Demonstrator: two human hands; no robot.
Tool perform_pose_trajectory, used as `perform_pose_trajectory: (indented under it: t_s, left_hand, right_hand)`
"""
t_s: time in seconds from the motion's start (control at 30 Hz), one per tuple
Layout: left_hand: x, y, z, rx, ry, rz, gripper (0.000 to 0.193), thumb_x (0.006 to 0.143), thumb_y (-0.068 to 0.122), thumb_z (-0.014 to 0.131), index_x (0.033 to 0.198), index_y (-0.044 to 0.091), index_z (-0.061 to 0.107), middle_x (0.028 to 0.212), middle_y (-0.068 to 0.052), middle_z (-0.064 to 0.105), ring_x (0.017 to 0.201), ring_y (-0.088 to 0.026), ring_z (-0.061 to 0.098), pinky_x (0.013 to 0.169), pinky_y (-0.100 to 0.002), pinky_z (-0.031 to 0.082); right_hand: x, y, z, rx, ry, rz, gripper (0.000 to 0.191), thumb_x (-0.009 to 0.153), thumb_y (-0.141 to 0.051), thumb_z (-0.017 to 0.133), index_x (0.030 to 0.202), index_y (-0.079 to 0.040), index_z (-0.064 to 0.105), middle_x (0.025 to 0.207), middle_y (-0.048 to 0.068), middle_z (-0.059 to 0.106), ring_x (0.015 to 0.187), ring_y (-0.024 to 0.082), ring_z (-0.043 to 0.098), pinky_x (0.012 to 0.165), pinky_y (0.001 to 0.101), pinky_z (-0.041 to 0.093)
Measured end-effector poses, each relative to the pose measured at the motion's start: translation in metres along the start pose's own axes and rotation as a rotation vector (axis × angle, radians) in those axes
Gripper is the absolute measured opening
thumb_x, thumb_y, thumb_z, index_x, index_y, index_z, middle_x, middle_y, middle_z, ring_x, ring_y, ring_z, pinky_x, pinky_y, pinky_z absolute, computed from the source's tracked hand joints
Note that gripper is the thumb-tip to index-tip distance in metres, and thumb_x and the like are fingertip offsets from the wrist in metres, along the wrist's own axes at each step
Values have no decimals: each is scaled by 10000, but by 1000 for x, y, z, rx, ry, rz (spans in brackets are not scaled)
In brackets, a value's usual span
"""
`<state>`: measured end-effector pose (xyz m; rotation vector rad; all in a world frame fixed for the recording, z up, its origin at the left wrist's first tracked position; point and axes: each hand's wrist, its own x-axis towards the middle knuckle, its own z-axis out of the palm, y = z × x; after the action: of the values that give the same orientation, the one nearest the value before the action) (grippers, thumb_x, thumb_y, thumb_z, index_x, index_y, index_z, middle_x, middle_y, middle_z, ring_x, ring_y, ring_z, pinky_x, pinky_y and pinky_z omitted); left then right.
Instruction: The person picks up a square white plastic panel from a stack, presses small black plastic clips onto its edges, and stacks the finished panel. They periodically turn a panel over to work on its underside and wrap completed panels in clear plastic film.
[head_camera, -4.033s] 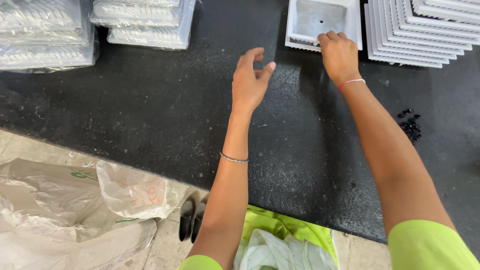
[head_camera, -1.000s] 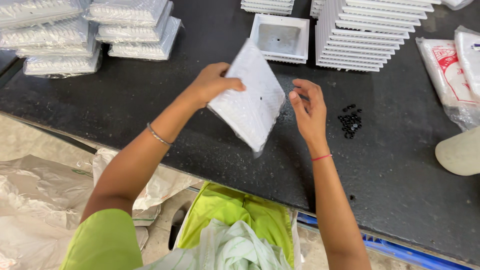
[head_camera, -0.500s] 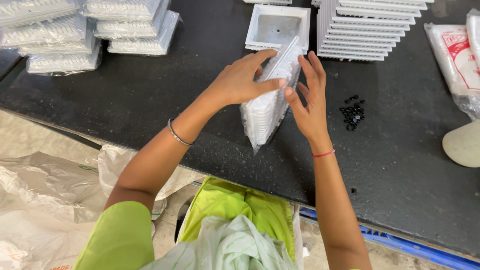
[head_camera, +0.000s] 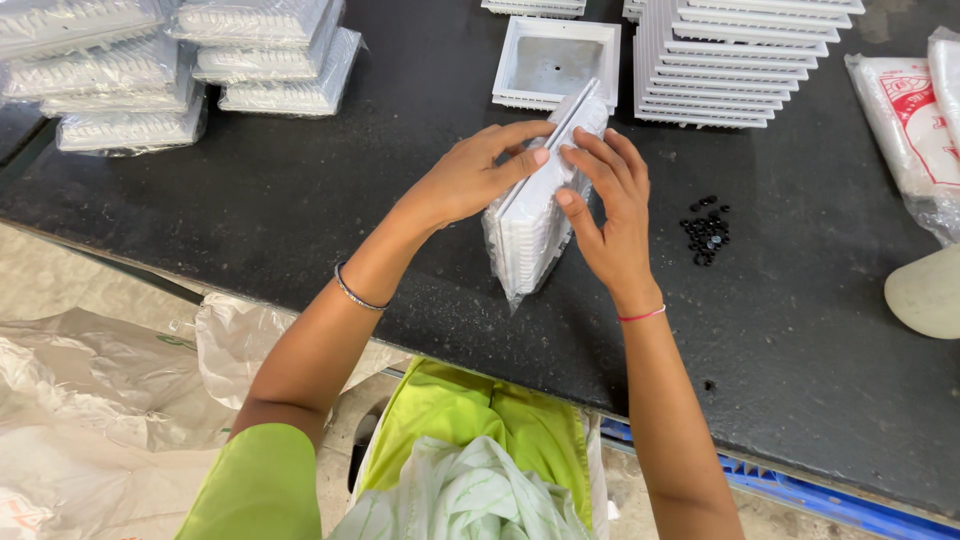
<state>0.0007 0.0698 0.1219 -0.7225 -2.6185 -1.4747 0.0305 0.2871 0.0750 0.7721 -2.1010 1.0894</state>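
Left hand (head_camera: 470, 180): fingers (head_camera: 528, 160) pinch the upper flap of a clear bag (head_camera: 520, 250) with a white grille (head_camera: 555, 150) in it.
Right hand (head_camera: 610, 215): fingers (head_camera: 585, 158) grasp the bag's top from the 3 o'clock side, touching the grille's edge.
Grille: stands tilted on edge on the black desk (head_camera: 300, 230), centre of view, its top toward 12 o'clock; most of it sits inside the bag, only the top rim shows above.
Progress: by my reading the bagging of this piece is nearly done; the mouth of the bag looks open and not yet closed.
Done pile: bagged grilles (head_camera: 180, 60) stacked at 10 o'clock.
Left to do: bare grille stack (head_camera: 740, 60) at 1 o'clock; one open frame (head_camera: 555, 60) at 12 o'clock.
Nearby: black small parts (head_camera: 705, 230) just at 3 o'clock of the right hand; spare bags (head_camera: 905, 120) farther at 3 o'clock.
Edges: desk front edge runs close under the wrists at 6 o'clock.
Open room: bare desk at 9 o'clock, between hands and done pile.
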Motion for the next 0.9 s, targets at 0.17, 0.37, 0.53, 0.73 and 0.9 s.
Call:
perform_pose_trajectory:
  t_s: [0.17, 0.37, 0.53, 0.73, 0.9]
  left_hand:
    - [0, 2, 3, 15, 18, 38, 515, 999, 466, 558, 1414, 168, 625, 1155, -112, 690, 1004, -228, 665, 869, -354, 529]
    - [3, 17, 14, 147, 40, 46, 447, 959, 417, 601, 1351, 210, 658, 1029, -86, 686, 926, -212, 693, 827, -353, 550]
    - [1, 30, 23, 263, 49, 75, 429, 961, 416, 588, 1348, 241, 645, 971, -71, 678, 899, -245, 688, 803, -393, 550]
    - [0, 42, 27, 408, 58, 45, 426, 957, 409, 567, 1341, 226, 598, 1073, -68, 691, 949, -314, 696, 774, -458, 546]
    - [-3, 46, 23, 365, 23, -3, 419, 974, 426, 567, 1347, 235, 590, 1103, -69, 688, 978, -313, 703, 794, -462, 551]
  right_hand:
    - [4, -2, -4, -113, 45, -70, 374, 1054, -366, 662, 1321, -105, 650, 1453, 46, 612, 1435, 320, 457, 1211, 461, 315]
    - [2, 0, -11, -171, 119, -72, 359, 1084, -429, 613, 1265, -120, 637, 1354, 26, 657, 1339, 283, 517, 1176, 460, 339]
    - [-1, 4, -13, -180, 130, -48, 496, 1084, -528, 524, 1323, -119, 670, 1264, 75, 602, 1237, 297, 478, 1119, 461, 334]
    - [-1, 7, -14, -174, 141, -49, 478, 1104, -533, 494, 1282, -138, 696, 1250, 82, 575, 1260, 298, 477, 1119, 465, 331]
    - [-1, 6, -17, -163, 135, -47, 459, 1104, -522, 503, 1275, -142, 697, 1260, 76, 585, 1274, 302, 475, 1134, 464, 333]
